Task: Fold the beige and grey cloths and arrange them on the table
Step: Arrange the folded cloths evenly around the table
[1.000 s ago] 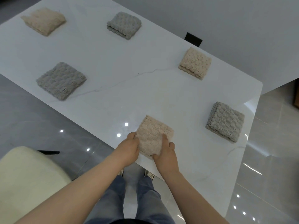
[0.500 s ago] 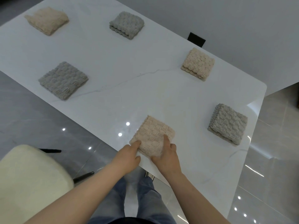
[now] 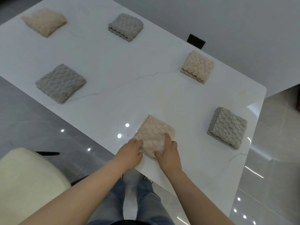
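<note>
Evidently soft, light and floppy, the folded beige cloth (image 3: 154, 135) lies at the near edge of the worktop (image 3: 129, 70), the right hand (image 3: 169, 154) pressing it straight-fingered, grip unclosed, the left hand (image 3: 131, 153) touching its left corner, grip impossible to tell; pinching all layers together should likely stop it unfolding.

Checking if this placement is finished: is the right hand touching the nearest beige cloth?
Touching. In the head view the right hand lays its index finger flat on top of the nearest beige cloth, thumb against its near edge.
</note>
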`<state>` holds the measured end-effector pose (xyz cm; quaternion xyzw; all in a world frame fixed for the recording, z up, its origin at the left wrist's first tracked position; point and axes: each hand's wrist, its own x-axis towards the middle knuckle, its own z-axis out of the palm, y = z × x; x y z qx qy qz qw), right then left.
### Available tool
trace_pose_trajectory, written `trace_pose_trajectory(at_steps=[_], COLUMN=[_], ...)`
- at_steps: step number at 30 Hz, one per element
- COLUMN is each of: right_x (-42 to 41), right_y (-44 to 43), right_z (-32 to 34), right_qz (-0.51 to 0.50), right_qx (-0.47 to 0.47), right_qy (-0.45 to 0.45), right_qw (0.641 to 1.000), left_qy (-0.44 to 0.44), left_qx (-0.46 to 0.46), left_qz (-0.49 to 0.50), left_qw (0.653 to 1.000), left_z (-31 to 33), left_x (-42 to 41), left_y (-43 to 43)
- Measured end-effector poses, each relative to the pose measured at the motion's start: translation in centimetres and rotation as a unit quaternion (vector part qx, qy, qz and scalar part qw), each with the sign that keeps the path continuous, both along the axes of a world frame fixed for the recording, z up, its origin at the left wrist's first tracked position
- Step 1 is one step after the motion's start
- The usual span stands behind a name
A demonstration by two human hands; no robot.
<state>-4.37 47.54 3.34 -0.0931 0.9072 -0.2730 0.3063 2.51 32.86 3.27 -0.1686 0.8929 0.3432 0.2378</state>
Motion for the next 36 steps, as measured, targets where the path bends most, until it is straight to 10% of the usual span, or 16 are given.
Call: trace_pose_trajectory(at_steps=[36], right_x=[-1.1], right_y=[-1.1], right_z=[-0.2], right_qz=[-0.003], right_qx=[0.002], right_qy=[-0.01], right_qw=[1.0], left_qy=[-0.018], left_qx=[-0.043], left_qz=[0.013], left_qw=[0.999], left_z=[-0.5], left_x=[1.0], left_y=[-0.6])
